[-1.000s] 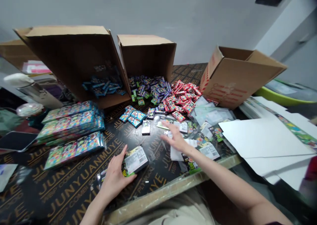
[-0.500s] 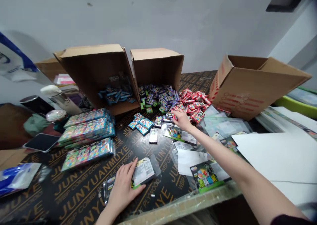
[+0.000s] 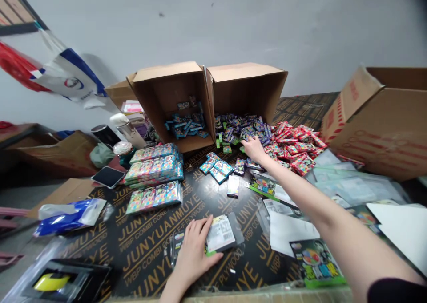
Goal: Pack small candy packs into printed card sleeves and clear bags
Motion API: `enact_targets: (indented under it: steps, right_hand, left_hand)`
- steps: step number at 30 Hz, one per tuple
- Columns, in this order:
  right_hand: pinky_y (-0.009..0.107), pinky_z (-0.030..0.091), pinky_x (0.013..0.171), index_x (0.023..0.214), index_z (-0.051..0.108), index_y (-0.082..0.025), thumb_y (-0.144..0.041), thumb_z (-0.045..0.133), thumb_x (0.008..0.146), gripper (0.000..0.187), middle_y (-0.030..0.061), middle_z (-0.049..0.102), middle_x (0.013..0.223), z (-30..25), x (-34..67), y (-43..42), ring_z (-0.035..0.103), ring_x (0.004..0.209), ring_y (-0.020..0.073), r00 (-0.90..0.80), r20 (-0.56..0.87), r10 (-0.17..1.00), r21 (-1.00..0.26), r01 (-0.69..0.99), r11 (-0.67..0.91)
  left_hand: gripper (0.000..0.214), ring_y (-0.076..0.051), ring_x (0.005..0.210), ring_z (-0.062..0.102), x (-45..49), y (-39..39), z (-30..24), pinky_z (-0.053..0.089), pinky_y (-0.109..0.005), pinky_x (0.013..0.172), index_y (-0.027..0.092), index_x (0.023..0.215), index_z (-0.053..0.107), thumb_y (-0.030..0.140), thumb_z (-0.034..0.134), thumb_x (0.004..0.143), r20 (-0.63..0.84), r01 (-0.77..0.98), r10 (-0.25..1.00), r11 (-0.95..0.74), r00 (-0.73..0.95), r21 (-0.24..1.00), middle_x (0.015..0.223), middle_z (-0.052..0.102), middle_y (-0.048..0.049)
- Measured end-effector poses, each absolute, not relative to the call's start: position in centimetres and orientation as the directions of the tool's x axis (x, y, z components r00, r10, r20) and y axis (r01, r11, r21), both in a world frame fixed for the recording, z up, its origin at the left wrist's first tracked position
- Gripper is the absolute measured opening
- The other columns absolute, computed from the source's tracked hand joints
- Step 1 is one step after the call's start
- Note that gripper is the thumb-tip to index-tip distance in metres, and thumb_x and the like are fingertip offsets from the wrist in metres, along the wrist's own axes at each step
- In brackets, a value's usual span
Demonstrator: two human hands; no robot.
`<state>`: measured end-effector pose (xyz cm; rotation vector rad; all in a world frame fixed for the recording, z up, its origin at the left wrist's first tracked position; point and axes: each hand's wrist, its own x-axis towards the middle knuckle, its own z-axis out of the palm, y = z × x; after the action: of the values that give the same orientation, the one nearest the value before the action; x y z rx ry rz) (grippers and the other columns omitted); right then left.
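Note:
My left hand [image 3: 195, 247] lies flat, fingers apart, on a printed card [image 3: 220, 234] in a clear plastic bag near the table's front edge. My right hand [image 3: 254, 150] reaches to the front of the purple packets [image 3: 256, 129], its fingers bent and drawn together. Whether a packet is between those fingertips is hidden. Small green packets [image 3: 227, 149] lie left of that hand, and red packets [image 3: 300, 145] are heaped to its right. In front are blue packets [image 3: 220, 171], a dark purple packet [image 3: 239, 166] and a white-faced packet [image 3: 233, 186].
Two cardboard boxes, the left box [image 3: 170, 71] and the middle box [image 3: 247, 71], open toward me. Another carton [image 3: 376, 129] stands right. Stacked packs [image 3: 153, 196] lie left, near a phone [image 3: 107, 177]. Printed cards [image 3: 316, 263] and white sheets [image 3: 400, 223] cover the right side.
The view has turned left, so things appear further right. My right hand has moved from beside the red packets to the purple and green ones. My left hand stays on the bagged card.

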<state>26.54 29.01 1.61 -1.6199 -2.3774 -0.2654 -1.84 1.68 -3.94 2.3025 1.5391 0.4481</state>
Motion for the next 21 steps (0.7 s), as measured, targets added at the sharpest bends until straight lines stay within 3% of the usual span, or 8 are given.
enact_targets:
  steps: [4,9,15,19,21]
  right_hand:
    - [0.036,0.027,0.083,0.118,0.051,-0.011,-0.012,0.038,0.082,0.038,0.0149,0.062,0.096,2.7,28.1,27.5,0.049,0.093,0.0257,-0.337,0.306,0.891,-0.009,0.934,0.356]
    - [0.036,0.028,0.086,0.114,0.054,-0.013,-0.019,0.054,0.075,0.04,0.0151,0.059,0.109,1.8,27.5,26.6,0.045,0.103,0.0275,-0.32,0.273,0.907,-0.111,0.926,0.36]
    - [0.044,0.023,0.092,0.095,0.061,-0.009,-0.019,0.051,0.077,0.023,0.0162,0.065,0.088,1.9,24.7,26.5,0.053,0.095,0.0264,-0.185,0.317,0.93,-0.407,0.859,0.31]
    - [0.038,0.038,0.081,0.102,0.058,-0.009,-0.028,0.038,0.086,0.032,0.0143,0.065,0.095,3.6,23.5,23.8,0.057,0.089,0.0236,-0.145,0.34,0.929,-0.629,0.699,0.34]
    - [0.031,0.045,0.07,0.108,0.056,-0.012,-0.034,0.036,0.087,0.036,0.0096,0.065,0.097,4.0,23.1,20.7,0.06,0.083,0.0198,-0.204,0.324,0.924,-0.701,0.604,0.379]
  left_hand:
    - [0.081,-0.031,0.113,0.042,-1.9,1.7,-3.9,0.027,-0.051,0.1,0.026,0.135,0.032,0.044,0.066,0.063,0.093,0.809,0.924,-0.37,0.37,0.457,0.122,0.049,-0.01]
    - [0.075,-0.03,0.113,0.042,-1.6,1.7,-3.5,0.029,-0.05,0.099,0.026,0.133,0.037,0.043,0.064,0.065,0.105,0.813,0.92,-0.383,0.377,0.438,0.12,0.049,-0.0101]
    - [0.077,-0.03,0.112,0.042,-1.7,1.4,-3.2,0.029,-0.05,0.1,0.025,0.131,0.04,0.044,0.068,0.061,0.083,0.812,0.922,-0.373,0.377,0.449,0.12,0.05,-0.0101]
    - [0.085,-0.031,0.11,0.045,-2.0,1.4,-2.6,0.025,-0.053,0.102,0.024,0.127,0.046,0.044,0.076,0.05,0.085,0.773,0.939,-0.324,0.333,0.545,0.117,0.053,-0.0098]
    - [0.078,-0.03,0.11,0.046,-1.3,1.8,-1.6,0.026,-0.052,0.101,0.022,0.122,0.051,0.043,0.076,0.052,0.122,0.706,0.965,-0.253,0.232,0.661,0.116,0.054,-0.0105]
